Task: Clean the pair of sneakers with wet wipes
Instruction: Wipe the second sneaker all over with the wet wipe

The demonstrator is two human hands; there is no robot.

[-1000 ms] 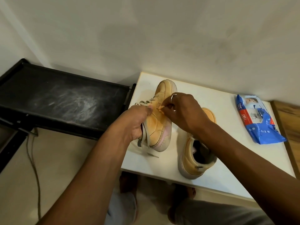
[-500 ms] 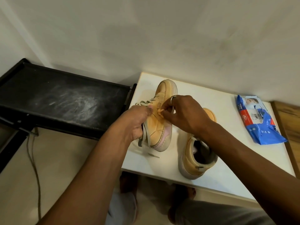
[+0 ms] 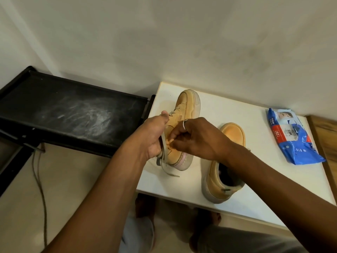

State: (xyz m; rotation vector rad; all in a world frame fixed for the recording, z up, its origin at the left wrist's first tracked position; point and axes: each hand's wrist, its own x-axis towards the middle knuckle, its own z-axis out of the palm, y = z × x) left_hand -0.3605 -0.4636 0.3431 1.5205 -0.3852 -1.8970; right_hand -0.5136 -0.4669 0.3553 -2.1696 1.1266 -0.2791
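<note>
Two tan sneakers sit on a white table (image 3: 255, 114). The left sneaker (image 3: 187, 105) is tipped on its side, toe toward the wall, with its laces hanging loose. My left hand (image 3: 153, 136) grips it at the collar, thumb up along the laces. My right hand (image 3: 198, 137), with a ring on one finger, pinches a small tan wad against the shoe's side panel; I cannot tell what the wad is. The right sneaker (image 3: 231, 134) stands upright, partly under my right forearm. A blue wet wipes pack (image 3: 291, 139) lies at the table's right end.
A dusty black tray-like stand (image 3: 63, 110) butts against the table's left edge. A cable (image 3: 39, 179) trails over the floor below it. A wooden surface (image 3: 326, 136) borders the table on the right. My feet show under the table's front edge.
My right hand has slid down the left sneaker's side toward the heel, still pinching the wad. My left thumb has shifted up along the laces. The right sneaker and pack stayed put.
</note>
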